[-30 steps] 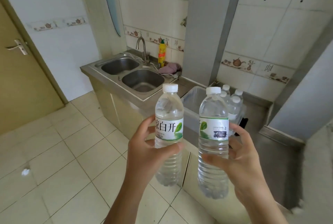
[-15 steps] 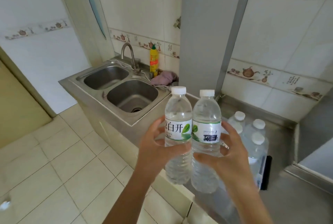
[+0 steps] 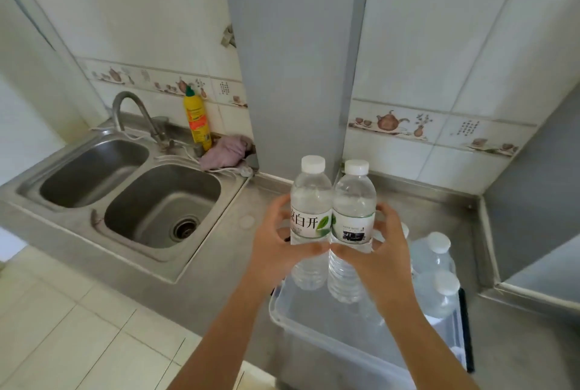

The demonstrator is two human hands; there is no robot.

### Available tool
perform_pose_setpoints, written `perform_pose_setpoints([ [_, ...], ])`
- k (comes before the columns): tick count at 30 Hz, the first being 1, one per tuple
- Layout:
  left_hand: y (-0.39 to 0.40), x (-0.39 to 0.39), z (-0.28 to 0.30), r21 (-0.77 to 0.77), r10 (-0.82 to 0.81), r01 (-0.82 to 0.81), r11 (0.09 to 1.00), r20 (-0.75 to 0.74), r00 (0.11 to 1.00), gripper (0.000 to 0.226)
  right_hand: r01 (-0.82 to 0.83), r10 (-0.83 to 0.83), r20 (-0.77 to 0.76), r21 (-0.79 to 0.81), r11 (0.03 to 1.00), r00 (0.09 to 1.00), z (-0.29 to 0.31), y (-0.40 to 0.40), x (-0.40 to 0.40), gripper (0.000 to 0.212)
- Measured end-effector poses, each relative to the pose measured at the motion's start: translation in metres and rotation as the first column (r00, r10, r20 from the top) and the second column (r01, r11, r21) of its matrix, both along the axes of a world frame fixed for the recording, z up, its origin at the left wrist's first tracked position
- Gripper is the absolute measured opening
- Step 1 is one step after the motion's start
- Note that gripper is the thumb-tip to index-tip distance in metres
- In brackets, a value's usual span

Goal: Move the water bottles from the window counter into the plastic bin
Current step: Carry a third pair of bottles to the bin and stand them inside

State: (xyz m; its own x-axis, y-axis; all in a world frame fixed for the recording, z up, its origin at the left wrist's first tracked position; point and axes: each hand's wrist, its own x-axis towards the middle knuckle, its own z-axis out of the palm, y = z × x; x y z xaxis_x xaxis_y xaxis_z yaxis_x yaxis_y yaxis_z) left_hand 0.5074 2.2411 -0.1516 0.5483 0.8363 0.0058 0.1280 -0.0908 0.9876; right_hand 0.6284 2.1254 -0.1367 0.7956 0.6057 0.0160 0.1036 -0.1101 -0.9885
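Head view: two bottles held over the bin, drop-off pending

Head camera looks down at both hands carrying one water bottle each, upright, side by side and touching. Left hand [image 3: 276, 245] has its grip wrapped around the left bottle [image 3: 311, 220], the one with the large-character label. Right hand [image 3: 381, 251] has its grip wrapped around the right bottle [image 3: 353, 226]. Both bottles capped and full, bases hanging just above the open plastic bin [image 3: 279, 311], not yet inside it.

Bin sits on the steel tabletop [image 3: 514, 342] right of the double sink [image 3: 163, 210]. Already in the bin, at its right side: at least two capped bottles [image 3: 434, 270]; a third cap may be hidden behind the right hand, cannot tell. Left part of the bin looks free.

Progress: partly done, judging by those stored bottles. Next step is probably lowering this pair into the free space and letting go. Window counter not in view, so how many bottles remain is unknown.
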Motion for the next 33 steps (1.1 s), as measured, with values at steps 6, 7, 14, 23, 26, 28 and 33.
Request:
perform_pose_setpoints([
  [6,0.037,0.024,-0.029,-0.007,-0.198,0.198,0.98,-0.076,0.977,0.086,0.194,-0.182,0.114,-0.102,0.976,0.977,-0.017,0.027,0.0,0.086],
  [7,0.041,0.027,-0.032,0.005,-0.223,0.224,0.975,-0.097,0.97,0.085,0.218,-0.202,0.134,-0.12,0.968,0.97,-0.02,0.03,0.0,0.086],
  [14,0.059,0.043,-0.059,0.113,-0.272,0.302,0.947,-0.223,0.936,0.073,0.334,-0.3,0.161,-0.266,0.904,0.94,-0.044,0.045,-0.001,0.078],
  [23,0.066,0.05,-0.094,0.251,-0.237,0.339,0.907,-0.363,0.901,0.088,0.407,-0.355,0.202,-0.392,0.825,0.913,-0.078,0.057,-0.004,0.071],
  [26,0.069,0.049,-0.102,0.277,-0.248,0.371,0.886,-0.393,0.885,0.089,0.405,-0.34,0.224,-0.409,0.818,0.913,-0.076,0.058,-0.004,0.069],
  [28,0.069,0.049,-0.102,0.297,-0.269,0.419,0.858,-0.436,0.859,0.091,0.403,-0.329,0.24,-0.416,0.815,0.913,-0.072,0.057,-0.006,0.067],
  [33,0.067,0.049,-0.083,0.318,-0.305,0.427,0.847,-0.367,0.879,0.085,0.437,-0.349,0.284,-0.36,0.824,0.893,-0.06,0.053,-0.016,0.067],
])
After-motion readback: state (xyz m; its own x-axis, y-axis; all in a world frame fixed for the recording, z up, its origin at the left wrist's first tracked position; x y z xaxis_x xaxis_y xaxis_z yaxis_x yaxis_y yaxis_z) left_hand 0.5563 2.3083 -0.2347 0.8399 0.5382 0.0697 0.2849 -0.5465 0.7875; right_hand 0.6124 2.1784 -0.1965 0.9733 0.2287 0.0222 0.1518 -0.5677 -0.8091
